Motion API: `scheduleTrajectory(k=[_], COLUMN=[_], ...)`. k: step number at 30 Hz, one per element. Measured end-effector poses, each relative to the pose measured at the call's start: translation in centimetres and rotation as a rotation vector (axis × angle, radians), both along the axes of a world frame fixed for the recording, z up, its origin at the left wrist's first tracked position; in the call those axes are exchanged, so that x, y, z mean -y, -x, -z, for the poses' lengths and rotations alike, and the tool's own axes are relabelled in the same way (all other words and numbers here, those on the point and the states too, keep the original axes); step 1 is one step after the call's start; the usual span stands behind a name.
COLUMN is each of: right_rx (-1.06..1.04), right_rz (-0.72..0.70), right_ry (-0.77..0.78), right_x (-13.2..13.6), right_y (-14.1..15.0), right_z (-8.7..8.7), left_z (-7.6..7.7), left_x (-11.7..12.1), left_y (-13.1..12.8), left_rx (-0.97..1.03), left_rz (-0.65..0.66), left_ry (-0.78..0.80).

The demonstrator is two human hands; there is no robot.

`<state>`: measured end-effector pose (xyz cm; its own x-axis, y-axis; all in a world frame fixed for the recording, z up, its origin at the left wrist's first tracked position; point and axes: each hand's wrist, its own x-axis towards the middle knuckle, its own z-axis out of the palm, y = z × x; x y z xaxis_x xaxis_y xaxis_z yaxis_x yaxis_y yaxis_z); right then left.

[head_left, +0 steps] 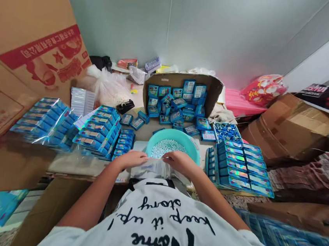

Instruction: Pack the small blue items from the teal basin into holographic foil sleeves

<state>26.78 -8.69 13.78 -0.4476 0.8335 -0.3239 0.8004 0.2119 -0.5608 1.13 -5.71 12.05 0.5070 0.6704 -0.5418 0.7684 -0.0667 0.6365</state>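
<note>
My left hand (133,159) and my right hand (179,160) are both closed on the top edge of a clear plastic bag (155,168), which I hold close to my chest at the table's near edge. Just beyond the bag stands a teal basin (193,145) with many small white pieces (166,146) in it. Stacks of small blue boxes lie on either side of my hands: one stack (101,132) to the left, another (239,168) to the right.
An open cardboard carton (212,89) at the back holds loose blue boxes (178,101). A wrapped bundle of blue boxes (47,120) sits at far left before a big brown carton (19,45). More brown cartons (290,124) stand right. Bags (109,86) lie behind.
</note>
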Motion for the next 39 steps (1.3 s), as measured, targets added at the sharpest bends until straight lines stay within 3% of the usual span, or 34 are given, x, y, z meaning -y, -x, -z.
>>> scheduleTrajectory(k=[5,9,12,16,23,26,31,35,39], right_rx=[0.076,0.056,0.036,0.002,-0.015,-0.048,-0.061,-0.089,-0.146], right_rz=[-0.040,-0.001,0.049,0.061,-0.034,-0.048,-0.046,-0.066,-0.079], right_ry=[0.185,0.191,0.186,0.214,0.191,0.143,0.214,0.302,0.332], right_x=[-0.7,0.1,0.4,0.1,-0.7,-1.0,-1.4,-1.6,-1.6], right_y=[0.6,1.1,0.8,0.1,-0.8,-0.8,-0.4,-0.5,-0.7], right_z=[4.8,7.4,8.1,7.5,3.7,2.9,3.7,4.2,3.7], left_z=[4.9,7.8,8.9,8.5,3.7,2.4,2.8,4.0,5.1], left_x=[-1.3,-0.2,0.5,0.7,-0.1,-0.1,0.9,2.1,3.2], left_y=[-0.4,-0.1,0.4,1.0,1.4,1.3,1.3,1.7,2.6], left_rx=[-0.078,-0.015,0.032,0.084,0.243,0.317,0.443,0.531,0.554], left_rz=[0.042,-0.059,-0.142,-0.228,-0.361,-0.417,-0.554,-0.656,-0.675], left_ry=[0.211,0.146,0.133,0.119,-0.054,-0.101,-0.059,0.092,0.267])
